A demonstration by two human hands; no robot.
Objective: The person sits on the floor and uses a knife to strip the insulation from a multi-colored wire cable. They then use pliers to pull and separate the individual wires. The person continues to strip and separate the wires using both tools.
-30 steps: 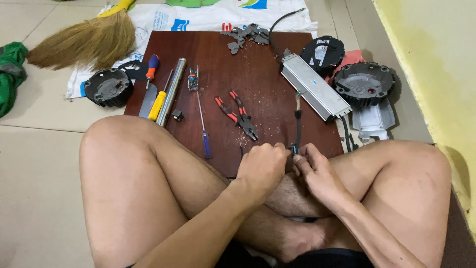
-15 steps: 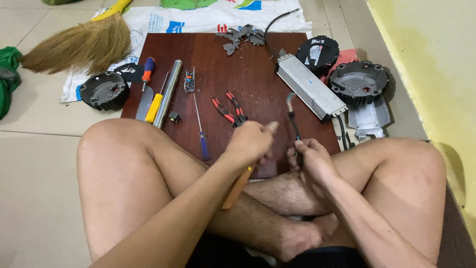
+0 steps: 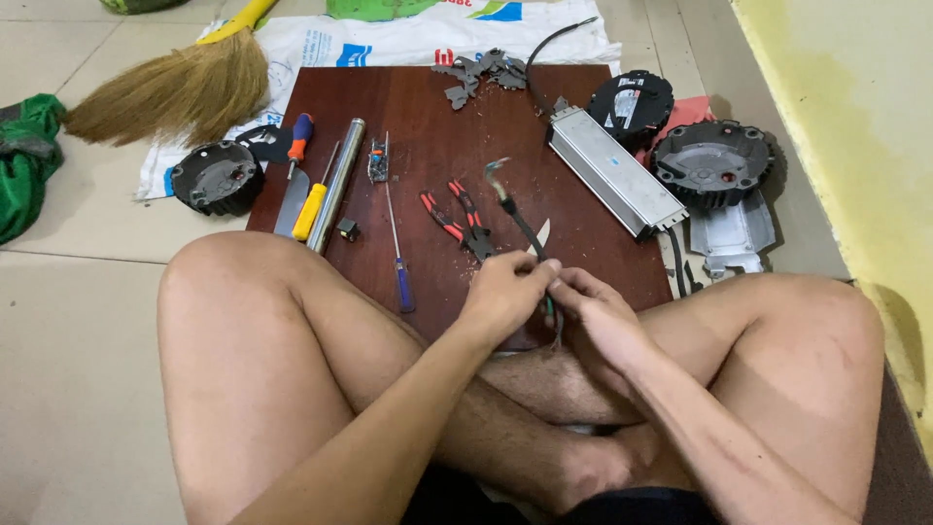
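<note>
Pale floor tiles (image 3: 87, 369) carry a dark red-brown wooden board (image 3: 428, 107), and the person sits cross-legged at its 6 o'clock edge with both hands meeting over that edge. The left hand (image 3: 505, 297) has its fingers pressed together in a pinch on a black cable (image 3: 520, 219); the right hand (image 3: 598, 311) is closed around the same cable just below, where greenish inner wires show between the two hands. The cable rises toward 12 o'clock and ends in a bent, frayed tip, free of the board.

At 10 o'clock from the hands lie red-handled pliers (image 3: 457, 219); at 9 o'clock, a blue-handled screwdriver (image 3: 397, 248). Further toward 10 o'clock are a metal tube (image 3: 338, 180) and a yellow-handled tool (image 3: 311, 209). A long grey metal box (image 3: 617, 175) lies at 1 o'clock, with round black housings at 2 o'clock (image 3: 714, 160) and far out at 9 o'clock (image 3: 216, 177). A straw broom (image 3: 170, 97) lies at 11 o'clock.

Risks, as I judge them: the grip is close to bare thighs, so a slip while pulling on the sheath could drive the cable end or a fingernail into skin. The thin inner wires may snap if tugged hard. The stiff upper end could whip round. Loose metal scraps (image 3: 486, 73) at 12 o'clock could also cut a reaching hand.
</note>
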